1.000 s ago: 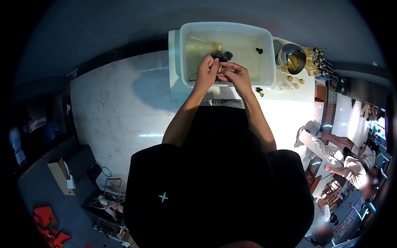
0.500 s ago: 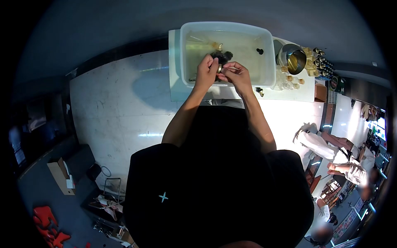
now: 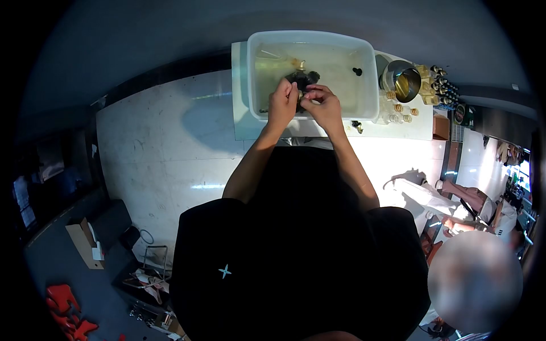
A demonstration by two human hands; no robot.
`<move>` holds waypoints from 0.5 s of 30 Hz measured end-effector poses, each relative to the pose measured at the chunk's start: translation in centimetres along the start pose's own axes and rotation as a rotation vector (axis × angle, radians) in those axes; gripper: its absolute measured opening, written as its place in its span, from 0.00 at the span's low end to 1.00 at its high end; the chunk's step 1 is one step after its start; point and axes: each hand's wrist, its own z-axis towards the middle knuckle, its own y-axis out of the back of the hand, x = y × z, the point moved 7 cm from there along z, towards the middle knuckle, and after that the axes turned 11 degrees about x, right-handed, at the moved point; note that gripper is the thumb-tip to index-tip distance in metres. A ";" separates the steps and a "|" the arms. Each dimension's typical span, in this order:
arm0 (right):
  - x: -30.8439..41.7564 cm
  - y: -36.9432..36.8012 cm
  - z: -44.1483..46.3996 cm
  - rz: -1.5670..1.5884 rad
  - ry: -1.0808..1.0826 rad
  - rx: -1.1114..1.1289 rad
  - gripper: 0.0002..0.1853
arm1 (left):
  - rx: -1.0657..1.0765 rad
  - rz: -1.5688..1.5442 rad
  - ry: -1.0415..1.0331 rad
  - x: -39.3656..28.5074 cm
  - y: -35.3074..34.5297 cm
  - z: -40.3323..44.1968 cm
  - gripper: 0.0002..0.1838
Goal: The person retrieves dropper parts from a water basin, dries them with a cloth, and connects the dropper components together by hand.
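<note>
My left hand point(image 3: 281, 107) and my right hand point(image 3: 324, 109) meet over the near side of a translucent white plastic tub point(image 3: 372, 79) holding shallow cloudy water. Pinched between the fingertips of both is a small gold-coloured piece point(image 3: 301, 98), largely covered by the fingers, so its exact kind cannot be told. Just beyond the hands lies a heap of dark pieces point(image 3: 300, 77) in the tub, with a gold-coloured nozzle-like part point(image 3: 302, 65) above it. A separate black piece point(image 3: 357, 71) rests at the tub's right side.
Right of the tub stand a metal bowl point(image 3: 392, 74) with yellowish contents, several clear bottles point(image 3: 398, 108) and rows of dark-topped bottles point(image 3: 446, 91). A small black-and-gold part point(image 3: 357, 126) lies by the tub's near edge. Other people point(image 3: 438, 196) are at the right.
Both hands shift slightly, and the gold-coloured piece is more covered by the fingers now. At the right, a person has moved nearer.
</note>
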 end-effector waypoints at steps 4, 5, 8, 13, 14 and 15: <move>-1.8 -0.1 0.1 0.049 -0.010 0.004 0.08 | 0.020 0.003 -0.001 0.3 0.0 0.0 0.16; -2.8 -0.5 0.2 0.142 -0.064 0.030 0.08 | 0.027 0.020 0.003 0.3 0.0 -0.1 0.16; -4.5 -1.3 0.2 0.330 -0.183 0.097 0.08 | 0.038 0.011 0.013 0.4 0.0 -0.2 0.16; -4.1 -1.6 0.3 0.307 -0.214 0.140 0.08 | 0.052 -0.007 0.025 1.0 0.1 -0.2 0.16; -4.1 -1.5 0.4 0.292 -0.216 0.133 0.08 | 0.056 -0.012 0.027 1.0 0.1 -0.3 0.16; -4.0 -1.5 0.4 0.276 -0.218 0.126 0.09 | 0.059 -0.016 0.030 0.9 0.0 -0.3 0.16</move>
